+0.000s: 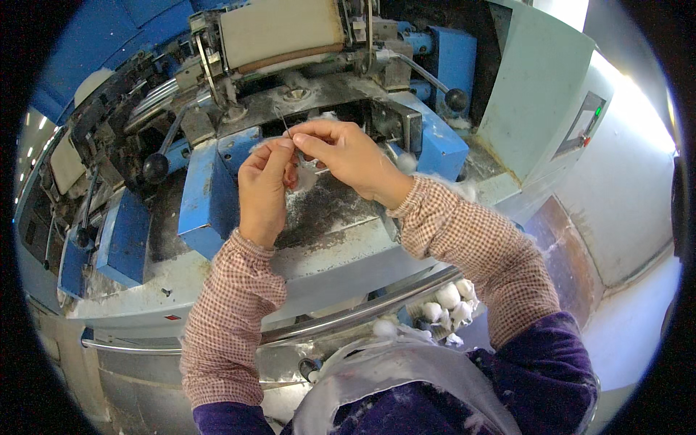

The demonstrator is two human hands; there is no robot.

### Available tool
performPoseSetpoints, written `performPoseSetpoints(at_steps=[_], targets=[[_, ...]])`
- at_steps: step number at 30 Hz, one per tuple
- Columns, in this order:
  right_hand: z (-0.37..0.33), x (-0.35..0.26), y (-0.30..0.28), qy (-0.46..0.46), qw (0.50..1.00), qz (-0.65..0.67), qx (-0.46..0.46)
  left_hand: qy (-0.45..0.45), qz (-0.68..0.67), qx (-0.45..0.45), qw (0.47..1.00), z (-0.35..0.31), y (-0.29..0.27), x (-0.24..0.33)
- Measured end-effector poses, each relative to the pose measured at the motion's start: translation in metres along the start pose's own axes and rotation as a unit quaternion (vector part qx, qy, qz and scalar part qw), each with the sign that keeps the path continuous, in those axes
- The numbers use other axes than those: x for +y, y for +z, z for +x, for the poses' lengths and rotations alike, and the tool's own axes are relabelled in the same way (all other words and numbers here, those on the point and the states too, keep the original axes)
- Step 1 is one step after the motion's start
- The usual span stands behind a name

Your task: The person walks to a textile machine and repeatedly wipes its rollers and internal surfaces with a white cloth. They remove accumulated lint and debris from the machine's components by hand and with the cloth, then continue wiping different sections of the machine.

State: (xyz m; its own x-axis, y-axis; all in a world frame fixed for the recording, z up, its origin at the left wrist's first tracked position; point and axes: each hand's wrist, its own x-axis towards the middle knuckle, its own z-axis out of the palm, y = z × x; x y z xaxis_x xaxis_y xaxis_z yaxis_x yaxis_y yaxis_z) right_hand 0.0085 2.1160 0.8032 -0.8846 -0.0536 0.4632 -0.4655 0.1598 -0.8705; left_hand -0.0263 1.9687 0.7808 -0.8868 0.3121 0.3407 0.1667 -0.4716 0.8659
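My left hand [261, 181] and my right hand [354, 156] meet at the fingertips over the front of a blue and grey fibre-covered machine [333, 210]. Thumb and forefinger of each are pinched together. From between them a thin dark wire-like rod [283, 120] sticks up; its lower part is hidden by the fingers. Some white fluff [304, 180] shows just under the hands, and whether they touch it I cannot tell. Behind the fingertips lies a dirty metal plate with a round metal fitting [296, 94].
Black ball-ended levers stand at left [155, 168] and right [456, 100]. Blue blocks [199, 206] jut out on both sides. Above is a cream roller cover [279, 32]. A steel rail [326, 319] crosses before me, near white fibre wads [447, 295]. A pale cabinet [536, 87] stands right.
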Motion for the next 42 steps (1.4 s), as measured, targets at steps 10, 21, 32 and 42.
performPoseSetpoints(at_steps=[10,21,32,42], targets=[[0.014,-0.009,-0.004,-0.035,0.998,-0.058,-0.001,-0.084,-0.105,-0.074,0.988,0.001,-0.008,0.004],[0.040,-0.012,-0.035,-0.443,0.739,-0.493,-0.121,-0.194,-0.194,-0.160,0.948,0.008,-0.018,0.006],[0.073,0.014,-0.033,-0.144,0.865,-0.480,0.009,-0.110,-0.016,-0.023,0.994,0.008,-0.002,-0.004],[0.132,0.028,-0.017,-0.050,0.853,-0.518,0.047,0.144,0.168,0.061,0.973,0.037,0.015,-0.017]])
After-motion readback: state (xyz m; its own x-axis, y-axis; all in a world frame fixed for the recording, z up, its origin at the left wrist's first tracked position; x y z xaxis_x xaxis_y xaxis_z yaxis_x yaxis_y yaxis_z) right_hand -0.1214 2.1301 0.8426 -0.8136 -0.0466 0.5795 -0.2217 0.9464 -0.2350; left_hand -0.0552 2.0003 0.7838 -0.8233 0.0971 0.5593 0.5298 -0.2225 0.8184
